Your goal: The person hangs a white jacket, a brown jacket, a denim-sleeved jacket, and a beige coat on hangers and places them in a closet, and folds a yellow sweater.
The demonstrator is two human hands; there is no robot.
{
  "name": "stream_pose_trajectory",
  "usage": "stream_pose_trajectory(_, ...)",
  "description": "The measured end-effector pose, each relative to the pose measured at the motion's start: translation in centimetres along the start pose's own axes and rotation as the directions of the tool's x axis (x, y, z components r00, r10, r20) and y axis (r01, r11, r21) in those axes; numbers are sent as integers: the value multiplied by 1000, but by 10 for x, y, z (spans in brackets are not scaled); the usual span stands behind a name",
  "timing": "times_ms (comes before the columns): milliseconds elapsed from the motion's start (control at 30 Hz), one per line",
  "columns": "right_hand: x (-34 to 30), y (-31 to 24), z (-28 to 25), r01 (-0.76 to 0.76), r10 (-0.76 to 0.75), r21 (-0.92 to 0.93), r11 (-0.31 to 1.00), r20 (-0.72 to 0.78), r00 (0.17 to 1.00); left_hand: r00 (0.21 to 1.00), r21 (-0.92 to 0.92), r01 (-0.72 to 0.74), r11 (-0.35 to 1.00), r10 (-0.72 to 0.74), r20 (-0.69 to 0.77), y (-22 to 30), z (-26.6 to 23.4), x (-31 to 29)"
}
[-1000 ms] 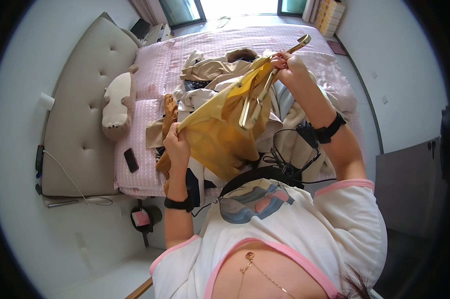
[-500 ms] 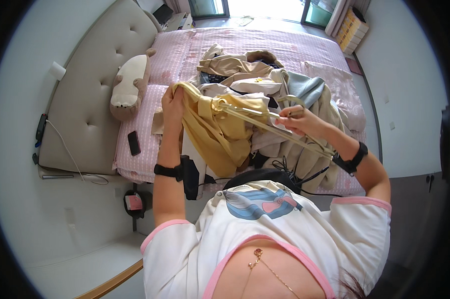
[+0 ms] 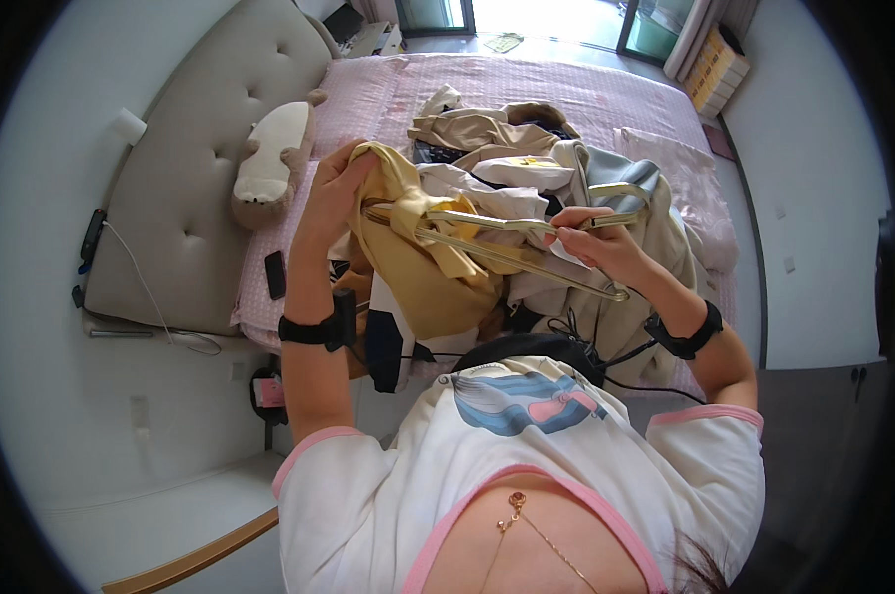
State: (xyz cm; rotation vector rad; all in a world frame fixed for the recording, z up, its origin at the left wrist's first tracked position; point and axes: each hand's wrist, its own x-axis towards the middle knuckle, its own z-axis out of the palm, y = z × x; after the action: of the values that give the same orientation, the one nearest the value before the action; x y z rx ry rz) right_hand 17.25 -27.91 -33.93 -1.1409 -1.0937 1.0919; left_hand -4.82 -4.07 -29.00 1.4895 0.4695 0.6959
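Observation:
My left hand (image 3: 331,198) is closed on the upper left edge of a yellow garment (image 3: 436,295), which hangs down in front of me. Whether it is a skirt, trousers or a top cannot be told; a strip like a tied belt shows near its upper part. A gold-coloured clothes hanger (image 3: 529,265) is in my right hand (image 3: 603,243), fingers closed around its bar near the hook side. The hanger's left end reaches into the garment's opening, where cloth partly hides it. Its right end sticks out free beneath my right hand.
Heaped clothes (image 3: 527,129) in beige, white and light blue lie on the pink bed (image 3: 378,99). A plush toy (image 3: 269,158) leans by the padded headboard (image 3: 185,188), with a phone (image 3: 274,274) nearer me. Black cables (image 3: 576,337) run by my waist.
The hanger has shifted left and its end now sits inside the yellow garment's opening. My left hand has risen a little with the cloth; my right hand keeps its grip.

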Motion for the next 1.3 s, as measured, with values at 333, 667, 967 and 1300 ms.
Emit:
stream_pose_trajectory(333, -5, 5, -24, 83, -72, 106, 991, -99, 992, 991, 287, -7, 958, 45, -128, 60, -19, -20)
stream_pose_trajectory(667, 17, 17, -8, 216, -212, 193, 957, -41, 976, 998, 430, -68, 900, 61, 31, 76, -5, -22)
stream_pose_trajectory(967, 34, 8, 14, 224, -236, 498, 838, -40, 971, 980, 623, -195, 758, 136, 142, 99, -7, -34)
stream_pose_trajectory(1300, 67, -39, 57, 218, -242, 170, 961, 133, 961, 955, 962, -265, -65, 122, 272, 104, 53, -64)
